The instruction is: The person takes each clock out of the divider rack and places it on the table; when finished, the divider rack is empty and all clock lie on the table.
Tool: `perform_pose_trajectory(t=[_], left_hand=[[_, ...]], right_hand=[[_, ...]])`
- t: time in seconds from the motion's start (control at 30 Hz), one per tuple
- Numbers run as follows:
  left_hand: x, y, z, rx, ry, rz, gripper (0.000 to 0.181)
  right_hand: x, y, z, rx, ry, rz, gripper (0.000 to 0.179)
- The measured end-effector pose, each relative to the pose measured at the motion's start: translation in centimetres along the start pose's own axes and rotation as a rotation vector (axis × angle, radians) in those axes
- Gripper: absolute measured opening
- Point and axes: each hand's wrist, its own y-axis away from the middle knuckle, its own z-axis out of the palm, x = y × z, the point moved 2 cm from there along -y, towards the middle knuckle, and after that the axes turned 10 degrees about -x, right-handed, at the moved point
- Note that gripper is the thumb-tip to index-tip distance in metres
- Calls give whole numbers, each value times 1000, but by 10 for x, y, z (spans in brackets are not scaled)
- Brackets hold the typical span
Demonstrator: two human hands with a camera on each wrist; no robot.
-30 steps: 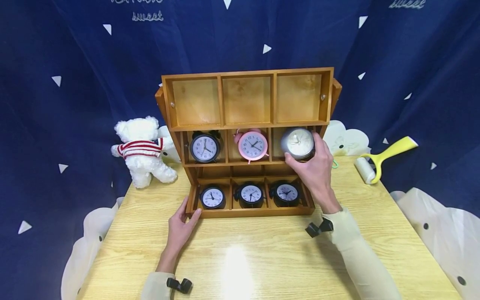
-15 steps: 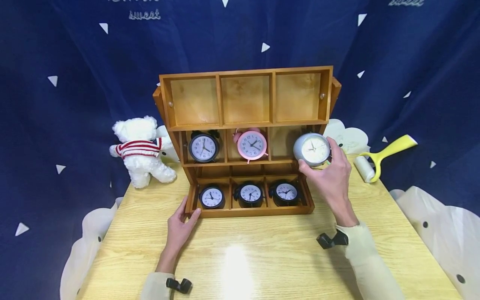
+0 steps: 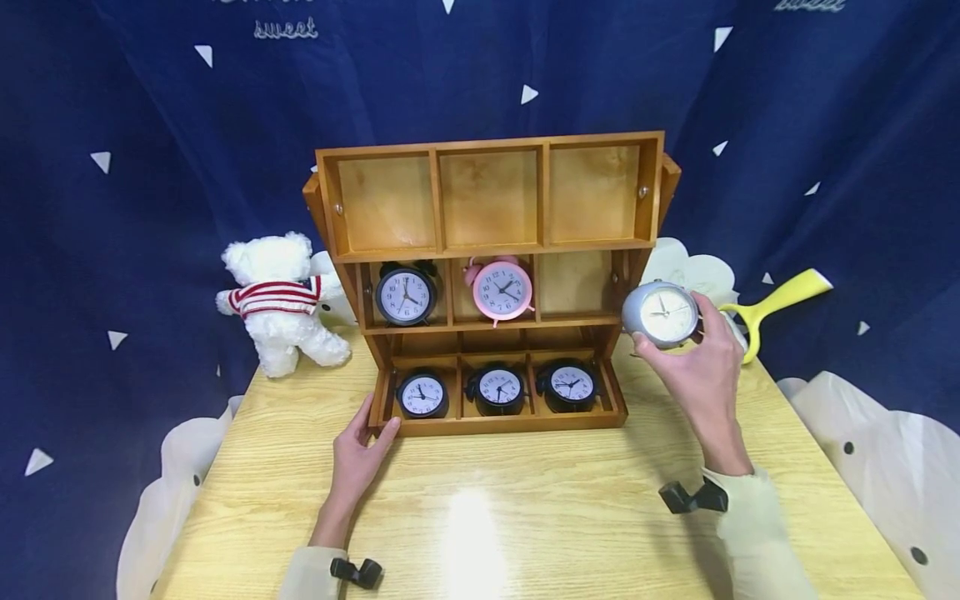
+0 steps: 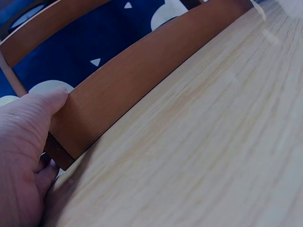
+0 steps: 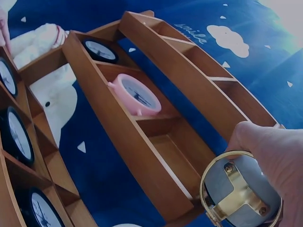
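My right hand (image 3: 708, 367) holds a grey round alarm clock (image 3: 660, 315) by its sides, in the air to the right of a wooden tiered shelf (image 3: 498, 426). The right wrist view shows the clock's back with a gold metal bracket (image 5: 239, 194). At the shelf's lower left corner my left hand (image 3: 360, 454) grips the wood, thumb (image 4: 57, 99) on the front board and fingers round the side, partly hidden. In the middle tier sit a black alarm clock (image 3: 406, 296) and a pink alarm clock (image 3: 502, 290); its right compartment is bare. Three black clocks (image 3: 422, 395) lie in the bottom tier.
The top tier (image 3: 487, 200) has three bare compartments. A white teddy bear (image 3: 273, 292) in a striped shirt sits left of the shelf. A yellow-handled lint roller (image 3: 783, 300) lies at the right, behind my right hand. A blue curtain (image 3: 480, 75) hangs behind the table (image 3: 555, 517).
My right hand has drawn the grey clock out of the middle tier's right compartment and moved it rightward and slightly down. My left hand stays at the shelf corner.
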Motion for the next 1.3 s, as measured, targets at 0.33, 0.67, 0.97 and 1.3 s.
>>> perform_pose_trajectory(t=[0.33,0.67,0.97,1.3], left_hand=[[28,4,2,-4,-8,-19,68],[34,6,2,-12,-8,-16,68],[30,5,2,-15,-18,-19,68],[36,6,1,-20,-36,-41,69]], right_hand=[[20,0,-14,21,52,85,79],[59,-9,1,-94,85,177,75],[88,-13,15,-157,73,206,73],[113,-16,30,-214,108,238,73]])
